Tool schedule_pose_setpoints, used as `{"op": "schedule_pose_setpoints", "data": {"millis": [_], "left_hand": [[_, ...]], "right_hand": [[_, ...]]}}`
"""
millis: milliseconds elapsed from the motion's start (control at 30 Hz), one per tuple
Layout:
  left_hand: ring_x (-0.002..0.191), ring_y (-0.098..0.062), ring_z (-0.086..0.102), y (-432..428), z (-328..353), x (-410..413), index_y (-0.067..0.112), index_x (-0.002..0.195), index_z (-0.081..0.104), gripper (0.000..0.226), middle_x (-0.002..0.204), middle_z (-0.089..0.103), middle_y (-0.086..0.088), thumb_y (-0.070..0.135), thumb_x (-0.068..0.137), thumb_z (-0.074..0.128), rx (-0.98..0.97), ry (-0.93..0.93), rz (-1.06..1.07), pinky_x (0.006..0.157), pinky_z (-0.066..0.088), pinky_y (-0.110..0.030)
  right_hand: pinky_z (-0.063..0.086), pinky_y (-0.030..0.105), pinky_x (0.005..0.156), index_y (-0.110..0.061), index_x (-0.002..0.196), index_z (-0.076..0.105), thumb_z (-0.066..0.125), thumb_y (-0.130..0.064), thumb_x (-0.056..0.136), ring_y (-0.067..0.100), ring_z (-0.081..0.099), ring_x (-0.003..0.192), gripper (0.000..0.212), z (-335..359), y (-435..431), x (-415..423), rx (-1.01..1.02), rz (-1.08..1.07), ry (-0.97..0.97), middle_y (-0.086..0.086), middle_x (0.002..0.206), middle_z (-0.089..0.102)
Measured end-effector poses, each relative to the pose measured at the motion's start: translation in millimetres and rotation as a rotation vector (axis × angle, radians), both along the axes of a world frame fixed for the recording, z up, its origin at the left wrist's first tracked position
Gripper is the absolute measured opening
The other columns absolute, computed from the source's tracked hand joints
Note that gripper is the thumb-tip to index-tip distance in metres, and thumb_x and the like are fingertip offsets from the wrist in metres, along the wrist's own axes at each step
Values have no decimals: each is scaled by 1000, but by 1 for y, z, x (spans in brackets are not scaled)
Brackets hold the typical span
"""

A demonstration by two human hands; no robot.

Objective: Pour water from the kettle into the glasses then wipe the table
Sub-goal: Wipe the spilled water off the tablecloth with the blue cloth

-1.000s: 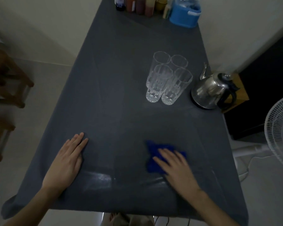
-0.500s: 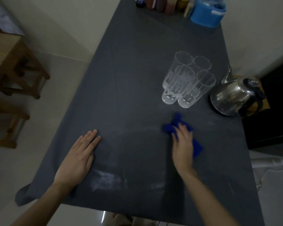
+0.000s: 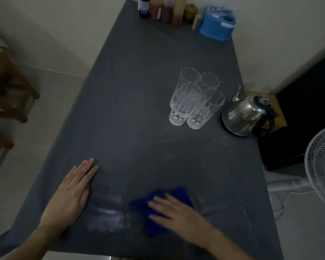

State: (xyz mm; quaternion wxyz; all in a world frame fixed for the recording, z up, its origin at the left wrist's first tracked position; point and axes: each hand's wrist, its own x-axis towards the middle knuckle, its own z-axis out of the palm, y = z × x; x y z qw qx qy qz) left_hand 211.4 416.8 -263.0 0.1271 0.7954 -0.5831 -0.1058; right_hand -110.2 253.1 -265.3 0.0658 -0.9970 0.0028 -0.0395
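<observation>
Head view: the wiping part of the task is under way at the near edge of the tabletop [image 3: 139, 113], which is covered in dark grey. The right hand [image 3: 178, 212] lies flat, fingers spread, pressing down on a blue cloth [image 3: 178, 193]; it pins the cloth rather than closing around it. The cloth shows beyond the fingertips on the far side and to the left of the hand.

The left hand [image 3: 71, 194] is open and empty, palm down on the tabletop, fingers together and pointing to the far side, apparently steadying the cover.

The relation that matters: a pale wet smear [image 3: 109, 216] sits between the two hands, just left of the cloth and just right of the left hand. Its long axis runs left to right along the near edge. The right hand, with the cloth, is the one to reach it, by a sweep to the left.

The four glasses [image 3: 193, 98] stand clustered together at the far right, the kettle [image 3: 246, 115] just to their right, both well apart from the cloth.
</observation>
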Motion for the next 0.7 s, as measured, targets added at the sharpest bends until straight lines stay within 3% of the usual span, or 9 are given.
{"op": "schedule_pose_setpoints", "data": {"millis": [167, 233, 367, 467, 567, 700], "left_hand": [[143, -21, 28, 0, -1, 0, 8, 144, 39, 59, 155, 30, -7, 39, 101, 12, -9, 14, 6, 120, 11, -34], [142, -21, 29, -1, -1, 0, 8, 143, 40, 59, 154, 31, -7, 38, 101, 12, -14, 13, 3, 120, 11, -34], [143, -19, 26, 0, -2, 0, 8, 144, 39, 58, 155, 30, -6, 38, 101, 13, -9, 19, 5, 120, 11, -33], [145, -18, 23, 0, -2, 1, 12, 145, 37, 57, 156, 27, -4, 39, 101, 12, -6, 7, 3, 121, 9, -32], [144, -18, 23, 1, -1, 1, 11, 145, 36, 58, 156, 28, -5, 39, 101, 12, -7, -4, -1, 121, 7, -31], [144, -18, 23, 0, 1, -1, 11, 145, 37, 53, 155, 29, -5, 31, 98, 25, -4, 10, 2, 121, 6, -30]], "right_hand": [[18, 39, 117, -22, 138, 46, 55, 8, 80, 25, 39, 134, 65, 10, -100, -88, 40, -623, -15, 3, 147, 40], [27, 44, 113, -16, 134, 52, 62, 4, 86, 28, 40, 134, 54, 14, -122, -97, 83, -909, -60, 8, 145, 44], [31, 46, 111, -3, 126, 59, 52, -8, 95, 35, 42, 130, 32, 8, -143, -56, 215, -1325, -288, 16, 138, 50], [31, 40, 110, -1, 120, 63, 54, -10, 93, 36, 48, 124, 29, 5, -142, -9, 232, -1264, -347, 17, 131, 57], [26, 31, 111, -7, 118, 65, 61, -9, 87, 30, 48, 125, 31, 2, -107, 46, 267, -969, -270, 11, 130, 59], [22, 40, 114, -13, 120, 65, 69, -7, 75, 25, 46, 128, 45, 1, -35, 99, 234, -552, -171, 7, 134, 57]]}}
